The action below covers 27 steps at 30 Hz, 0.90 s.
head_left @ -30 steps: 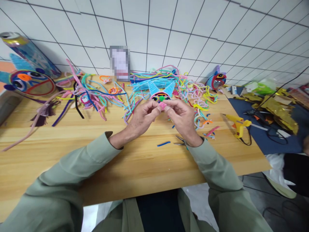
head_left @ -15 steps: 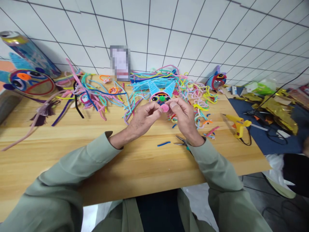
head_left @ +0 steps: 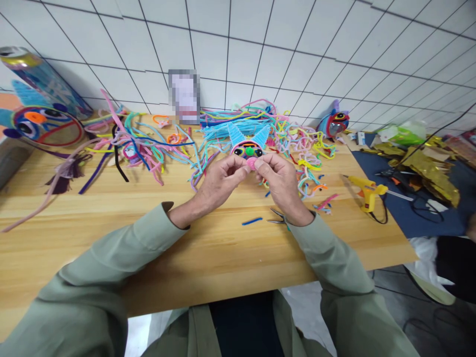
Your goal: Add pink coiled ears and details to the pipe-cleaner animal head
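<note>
Between my fingertips is a small pink coil (head_left: pixel 252 163), a flat disc that looks wound from pipe cleaner. My left hand (head_left: pixel 226 179) pinches its left edge with thumb and forefinger. My right hand (head_left: pixel 279 182) grips the right edge, its thumb lying over part of the disc. Just behind stands a pipe-cleaner animal face (head_left: pixel 249 150) with blue pointed ears, black eyes and a green nose; its lower part is hidden by my hands. Below my right wrist lie pliers (head_left: pixel 277 216), partly covered by the sleeve, and a short blue pipe-cleaner piece (head_left: pixel 252 221).
Loose pipe cleaners (head_left: pixel 141 144) spread along the wall. A yellow glue gun (head_left: pixel 368 192) rests at the right, near gold foil (head_left: pixel 427 168). A larger finished face (head_left: pixel 48 126) and a can (head_left: pixel 55 82) stand left; a smaller figure (head_left: pixel 333 121) sits back right. A phone (head_left: pixel 184 96) leans on the wall.
My right hand has shifted slightly left, its thumb and forefinger now closing over the right side of the pink coil. The left hand stays nearly in place.
</note>
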{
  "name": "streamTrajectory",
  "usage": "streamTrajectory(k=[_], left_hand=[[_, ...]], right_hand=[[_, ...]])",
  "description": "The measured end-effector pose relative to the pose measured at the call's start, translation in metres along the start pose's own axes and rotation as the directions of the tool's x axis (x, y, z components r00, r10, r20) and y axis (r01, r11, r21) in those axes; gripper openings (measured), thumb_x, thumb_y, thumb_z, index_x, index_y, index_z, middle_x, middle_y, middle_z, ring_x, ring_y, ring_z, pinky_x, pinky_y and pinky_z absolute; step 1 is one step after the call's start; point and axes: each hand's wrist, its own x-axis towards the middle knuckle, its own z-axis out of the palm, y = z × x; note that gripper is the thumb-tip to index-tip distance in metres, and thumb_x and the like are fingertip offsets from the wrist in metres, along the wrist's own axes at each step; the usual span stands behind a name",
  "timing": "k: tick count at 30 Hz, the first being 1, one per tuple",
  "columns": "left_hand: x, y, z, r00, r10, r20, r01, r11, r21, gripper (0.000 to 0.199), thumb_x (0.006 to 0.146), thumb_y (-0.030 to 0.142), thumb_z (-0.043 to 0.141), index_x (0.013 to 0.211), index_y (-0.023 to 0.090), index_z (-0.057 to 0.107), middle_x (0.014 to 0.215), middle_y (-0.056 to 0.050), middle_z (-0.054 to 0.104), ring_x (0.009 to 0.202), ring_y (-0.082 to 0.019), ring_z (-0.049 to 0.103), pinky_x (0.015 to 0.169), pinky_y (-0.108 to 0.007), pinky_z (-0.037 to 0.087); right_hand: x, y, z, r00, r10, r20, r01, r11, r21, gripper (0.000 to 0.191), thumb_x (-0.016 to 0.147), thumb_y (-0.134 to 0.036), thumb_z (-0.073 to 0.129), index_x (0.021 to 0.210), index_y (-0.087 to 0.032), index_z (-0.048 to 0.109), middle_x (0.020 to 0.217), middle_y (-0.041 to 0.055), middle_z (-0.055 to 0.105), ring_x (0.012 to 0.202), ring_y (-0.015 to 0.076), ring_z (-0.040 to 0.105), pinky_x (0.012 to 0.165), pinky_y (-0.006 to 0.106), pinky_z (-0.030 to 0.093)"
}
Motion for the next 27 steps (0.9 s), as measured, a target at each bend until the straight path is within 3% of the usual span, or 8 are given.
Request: streamTrajectory(k=[9,19,27], left_hand=[[0.0002,0.0042,-0.0017,0.999,-0.024,0.032,0.024,1.000,0.014,0.028,0.094,0.045,0.075,0.082,0.021,0.067,0.065,0.004,0.054,0.060,-0.013,0.042,0.059,-0.030,0.034],[-0.0012,0.0050,-0.0024,0.996,-0.073,0.042,0.076,0.996,-0.056,0.027,0.094,0.046,0.076,0.087,0.022,0.069,0.067,0.004,0.055,0.060,-0.013,0.044,0.058,-0.029,0.036],[0.0024,0.0062,-0.0041,0.994,-0.103,0.033,0.106,0.992,-0.070,0.031,0.093,0.045,0.080,0.080,0.021,0.064,0.063,0.004,0.055,0.058,-0.012,0.045,0.057,-0.028,0.035]], right_hand=[[0.0017,0.0022,-0.0005,0.999,0.021,0.038,-0.024,0.996,0.082,0.040,0.096,-0.063,0.077,0.087,-0.024,0.071,0.072,-0.0027,0.066,0.067,0.0145,0.059,0.064,0.030,0.049],[0.0026,0.0002,-0.0016,0.999,0.000,0.032,0.001,1.000,-0.023,0.039,0.096,-0.056,0.077,0.077,-0.024,0.067,0.068,-0.0034,0.062,0.064,0.0139,0.053,0.062,0.030,0.043],[0.0069,0.0017,-0.0056,0.996,0.066,0.065,-0.073,0.990,0.117,0.034,0.093,-0.056,0.078,0.085,-0.024,0.072,0.073,-0.0030,0.066,0.066,0.0137,0.058,0.062,0.028,0.047]])
